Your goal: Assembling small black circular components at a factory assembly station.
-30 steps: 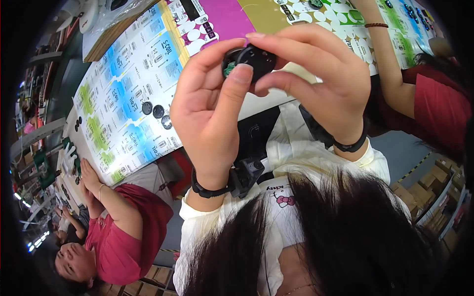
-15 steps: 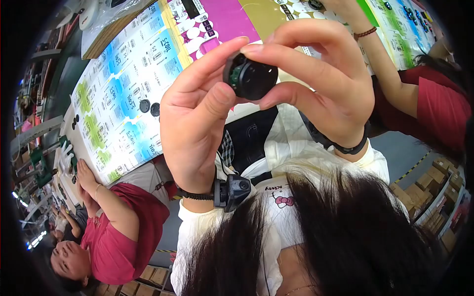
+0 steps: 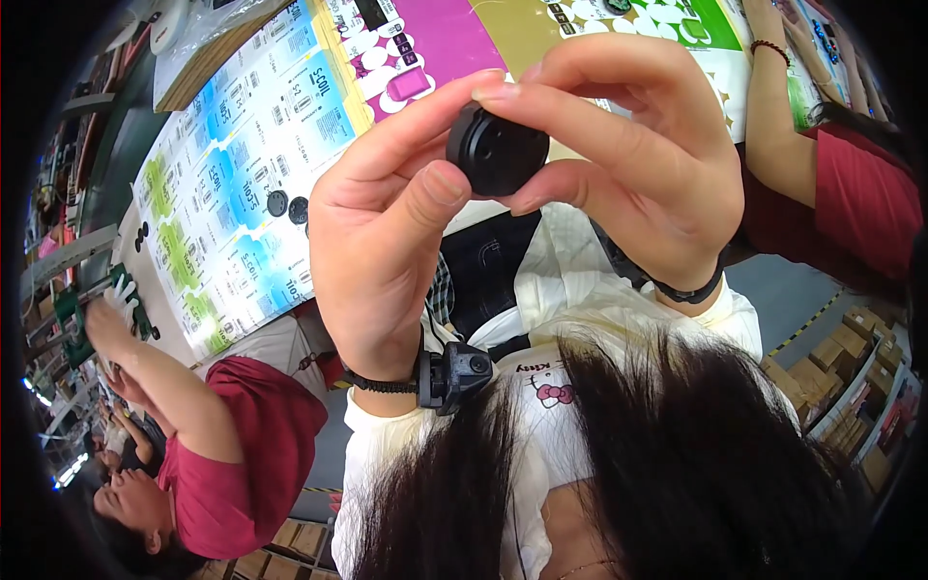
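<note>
Raised over the work surface, a small round black plastic housing sits between my two hands. Its smooth face with tiny holes is turned toward me, and a ridged rim shows on its left. My left hand pinches the rim between thumb and fingers. On the other side my right hand grips it with thumb and index finger, top and bottom. The two halves look pressed together, with no green board showing in the gap. Two round black discs lie on the printed sheet left of my left hand.
Printed sheets in blue, magenta and green cover the table. A wooden-edged board stands at the back left. A co-worker in a red shirt sits at the left; another person's arm reaches in at the right. A dark round part lies far back.
The housing's halves have come together, covering the green board seen earlier at the left edge. The left co-worker's hands moved away from the table edge; the right co-worker's arm shifted right.
</note>
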Demonstrator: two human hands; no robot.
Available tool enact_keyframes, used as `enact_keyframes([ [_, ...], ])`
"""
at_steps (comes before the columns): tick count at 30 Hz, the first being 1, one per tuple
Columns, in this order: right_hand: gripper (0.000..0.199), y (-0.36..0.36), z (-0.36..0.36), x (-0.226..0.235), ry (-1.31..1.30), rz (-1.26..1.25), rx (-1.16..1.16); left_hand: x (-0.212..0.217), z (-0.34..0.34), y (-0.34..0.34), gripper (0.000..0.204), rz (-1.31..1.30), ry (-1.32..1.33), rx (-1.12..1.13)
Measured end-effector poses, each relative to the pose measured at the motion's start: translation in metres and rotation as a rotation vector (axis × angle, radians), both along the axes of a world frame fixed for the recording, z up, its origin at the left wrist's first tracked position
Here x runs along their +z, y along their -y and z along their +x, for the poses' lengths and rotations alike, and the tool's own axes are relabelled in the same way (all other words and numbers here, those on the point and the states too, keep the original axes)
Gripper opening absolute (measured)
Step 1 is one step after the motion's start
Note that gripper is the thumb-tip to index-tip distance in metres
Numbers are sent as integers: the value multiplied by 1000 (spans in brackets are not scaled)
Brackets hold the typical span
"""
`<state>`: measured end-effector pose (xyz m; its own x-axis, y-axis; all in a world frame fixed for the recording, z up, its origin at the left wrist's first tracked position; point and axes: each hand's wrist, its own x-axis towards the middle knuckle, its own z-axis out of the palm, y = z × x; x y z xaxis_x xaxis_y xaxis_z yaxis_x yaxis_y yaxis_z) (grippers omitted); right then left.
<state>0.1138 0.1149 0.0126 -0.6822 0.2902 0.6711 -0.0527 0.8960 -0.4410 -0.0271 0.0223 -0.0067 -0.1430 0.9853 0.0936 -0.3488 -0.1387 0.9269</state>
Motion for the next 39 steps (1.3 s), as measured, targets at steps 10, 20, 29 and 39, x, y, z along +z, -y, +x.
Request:
enact_keyframes([
  [10,46,6,3,16,149,-11,-2,3,-1,2,56,-27,-14,12],
  [20,47,-27,-4,-25,-191,169,305,-1,-1,-1,59,-45,-10,-10],
  [29,41,-20,0,-22,-150,36,179,1,4,1,47,-3,-17,28],
  [39,29,23,-26,-30,-109,-666,61,-16,24,8,17,97,-527,607],
])
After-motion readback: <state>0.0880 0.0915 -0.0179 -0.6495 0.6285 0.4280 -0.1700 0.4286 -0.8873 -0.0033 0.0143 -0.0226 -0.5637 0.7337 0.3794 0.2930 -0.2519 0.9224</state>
